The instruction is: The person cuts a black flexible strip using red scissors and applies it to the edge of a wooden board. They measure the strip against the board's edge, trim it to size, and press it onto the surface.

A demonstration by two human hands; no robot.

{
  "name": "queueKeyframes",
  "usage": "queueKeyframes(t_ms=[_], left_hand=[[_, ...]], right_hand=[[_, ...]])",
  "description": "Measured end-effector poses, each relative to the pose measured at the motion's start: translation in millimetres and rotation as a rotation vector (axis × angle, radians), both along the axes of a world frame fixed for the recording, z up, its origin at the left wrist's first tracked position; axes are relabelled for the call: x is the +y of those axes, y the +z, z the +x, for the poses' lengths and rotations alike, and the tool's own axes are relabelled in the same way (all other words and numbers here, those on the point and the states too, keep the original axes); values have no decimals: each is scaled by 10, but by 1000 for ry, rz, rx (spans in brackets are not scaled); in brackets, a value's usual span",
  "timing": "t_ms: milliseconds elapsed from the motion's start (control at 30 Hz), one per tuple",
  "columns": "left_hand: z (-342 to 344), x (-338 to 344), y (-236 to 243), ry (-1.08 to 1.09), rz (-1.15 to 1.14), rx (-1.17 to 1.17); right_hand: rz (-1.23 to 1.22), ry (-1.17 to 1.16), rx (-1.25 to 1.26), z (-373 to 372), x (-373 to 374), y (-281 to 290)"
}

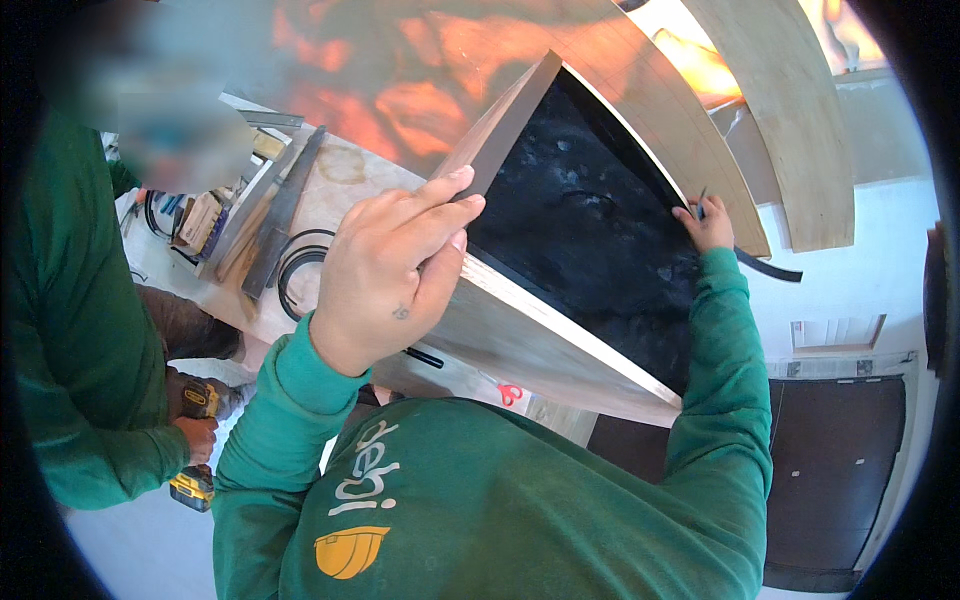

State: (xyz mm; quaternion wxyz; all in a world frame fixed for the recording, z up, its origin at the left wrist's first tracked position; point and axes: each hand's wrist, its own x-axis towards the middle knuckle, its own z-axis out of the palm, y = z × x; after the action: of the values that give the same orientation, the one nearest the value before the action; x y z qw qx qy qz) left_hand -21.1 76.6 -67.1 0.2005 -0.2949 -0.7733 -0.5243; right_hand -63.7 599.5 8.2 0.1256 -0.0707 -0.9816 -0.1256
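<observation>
My left hand (pixel 395 270) grips the near left corner of a large wooden frame (pixel 540 345), fingers curled over its dark top edge. The frame is tilted up toward me and has a black, dusty inner panel (pixel 590 230). My right hand (pixel 705 225) is at the frame's far right rim, where it pinches a thin black strip (pixel 775 268) that trails off to the right. Both my sleeves are green.
A co-worker in green stands at the left, one hand (pixel 197 435) on a yellow and black drill (pixel 195 485). The pale workbench (pixel 335 185) behind the frame carries flat metal bars (pixel 285 210), coils of black strip (pixel 300 265) and small boxes. Curved wooden panels (pixel 790 120) rise at the upper right.
</observation>
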Motion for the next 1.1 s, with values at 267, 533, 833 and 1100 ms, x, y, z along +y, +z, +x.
queueKeyframes(t_ms=[267,533,833,1100], left_hand=[[22,6,17,-7,-1,-11],[40,14,12,14,-12,-13],[6,51,-44,58,44,65],[33,-1,4,9,-6,-25]], right_hand=[[36,147,94,-536,-595,-188],[58,128,230,-820,-1263,-325],[19,116,268,-664,-964,-391],[9,89,291,-730,-1153,-430]])
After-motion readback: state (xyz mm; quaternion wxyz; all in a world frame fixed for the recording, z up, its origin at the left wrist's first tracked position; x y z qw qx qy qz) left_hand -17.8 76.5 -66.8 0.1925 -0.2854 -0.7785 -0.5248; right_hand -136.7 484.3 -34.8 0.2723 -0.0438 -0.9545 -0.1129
